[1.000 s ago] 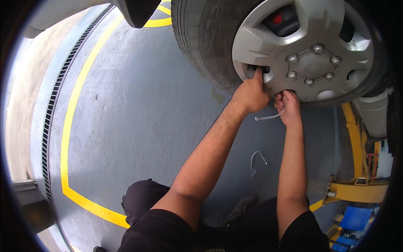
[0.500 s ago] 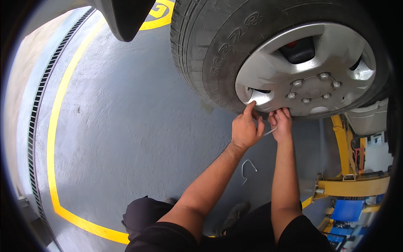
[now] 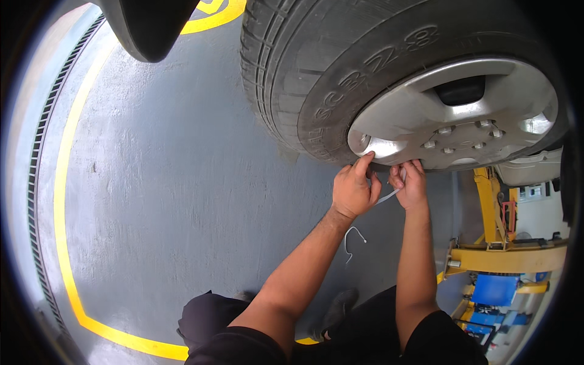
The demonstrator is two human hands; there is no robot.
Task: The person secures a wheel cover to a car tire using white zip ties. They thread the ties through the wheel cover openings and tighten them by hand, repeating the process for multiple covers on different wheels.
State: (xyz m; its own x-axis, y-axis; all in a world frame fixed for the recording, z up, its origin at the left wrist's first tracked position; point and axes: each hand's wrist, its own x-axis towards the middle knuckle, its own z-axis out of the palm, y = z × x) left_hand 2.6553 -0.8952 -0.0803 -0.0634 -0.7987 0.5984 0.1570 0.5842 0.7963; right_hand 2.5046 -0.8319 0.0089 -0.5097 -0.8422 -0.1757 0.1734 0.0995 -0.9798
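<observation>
A silver wheel cover (image 3: 420, 134) sits in a large black tyre (image 3: 340, 91) at the upper right. My left hand (image 3: 353, 191) rests its outstretched index fingertip on the cover's lower left rim; its thumb stands apart and the other fingers are partly hidden. Close beside it, my right hand (image 3: 413, 185) is closed in a pinch on a white cable tie (image 3: 389, 196) at the cover's lower edge. The tie's tail runs down left and disappears behind my left hand. On the floor between my forearms lies another white cable tie (image 3: 347, 243), bent into a hook.
Yellow lift parts (image 3: 505, 258) stand at the right, with blue equipment (image 3: 496, 289) below them. A dark car body part (image 3: 146, 30) overhangs at the upper left. A yellow line (image 3: 64, 213) and a drain grate (image 3: 36, 152) run along the grey floor (image 3: 170, 182).
My view has shifted, so the wheel cover appears lower and more foreshortened. Both hands keep their places at its lower edge, and more of the held cable tie shows.
</observation>
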